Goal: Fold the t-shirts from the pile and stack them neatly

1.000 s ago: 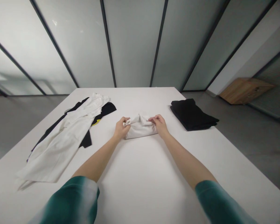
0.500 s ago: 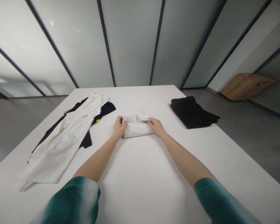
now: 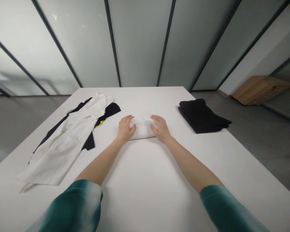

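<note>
A folded white garment (image 3: 143, 128) lies as a flat bundle on the white table, straight in front of me; its exact kind cannot be told. My left hand (image 3: 126, 128) rests at its left end, fingers apart and thumb on the cloth. At the right end is my right hand (image 3: 160, 128), its fingers spread over the edge of the bundle. Neither hand grips the cloth. The hands cover both ends of the bundle.
On the left, white trousers (image 3: 65, 145) lie stretched over dark clothes (image 3: 89, 141) with a bit of yellow. A stack of folded black clothes (image 3: 203, 116) sits on the right of the table (image 3: 145, 193). Beyond stand frosted glass panels (image 3: 140, 42) and a wooden cabinet (image 3: 258, 90).
Both hands have let go of the white garment's upper edge and now lie open on its ends. The raised fold is down, and the bundle looks flatter and smoother.
</note>
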Action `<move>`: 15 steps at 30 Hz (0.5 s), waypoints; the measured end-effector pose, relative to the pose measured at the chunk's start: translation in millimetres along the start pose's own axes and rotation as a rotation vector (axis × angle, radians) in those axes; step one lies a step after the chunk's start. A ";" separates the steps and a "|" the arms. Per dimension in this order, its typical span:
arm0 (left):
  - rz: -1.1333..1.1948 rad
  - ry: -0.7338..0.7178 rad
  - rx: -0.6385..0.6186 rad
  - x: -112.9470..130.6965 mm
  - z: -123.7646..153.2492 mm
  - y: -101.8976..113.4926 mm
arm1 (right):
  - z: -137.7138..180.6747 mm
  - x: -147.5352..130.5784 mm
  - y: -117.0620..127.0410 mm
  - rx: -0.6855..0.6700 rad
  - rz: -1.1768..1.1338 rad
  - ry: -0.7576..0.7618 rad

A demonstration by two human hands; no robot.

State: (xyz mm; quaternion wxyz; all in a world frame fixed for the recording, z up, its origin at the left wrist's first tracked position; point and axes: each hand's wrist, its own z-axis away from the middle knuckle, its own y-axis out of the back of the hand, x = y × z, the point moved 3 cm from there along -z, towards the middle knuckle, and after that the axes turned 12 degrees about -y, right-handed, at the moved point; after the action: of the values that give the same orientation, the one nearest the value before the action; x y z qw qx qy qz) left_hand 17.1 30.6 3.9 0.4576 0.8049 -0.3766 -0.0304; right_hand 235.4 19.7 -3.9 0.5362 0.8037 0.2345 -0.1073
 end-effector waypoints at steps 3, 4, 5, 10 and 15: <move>-0.100 -0.058 -0.328 12.3 3.2 -9.1 | 7.1 -13.4 -7.7 -0.209 0.165 0.021; -0.135 -0.023 -0.404 12.3 4.5 -11.4 | 8.6 -14.7 -10.5 -0.268 0.215 -0.026; -0.162 0.027 -0.458 10.5 5.6 -12.9 | 9.8 -14.8 -12.8 -0.314 0.255 -0.078; -0.183 0.202 -0.508 -9.2 9.5 -15.0 | 10.9 -11.1 -13.7 -0.356 0.266 -0.182; -0.141 0.352 -0.262 -29.2 12.9 -10.2 | 9.4 3.5 -8.3 -0.220 0.157 -0.218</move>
State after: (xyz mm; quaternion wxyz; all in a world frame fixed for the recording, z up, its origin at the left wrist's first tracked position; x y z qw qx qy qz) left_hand -3.0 42.9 -20.0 0.6137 0.7557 -0.2268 0.0298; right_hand 235.1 14.7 -15.9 0.6499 0.7397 0.1218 -0.1252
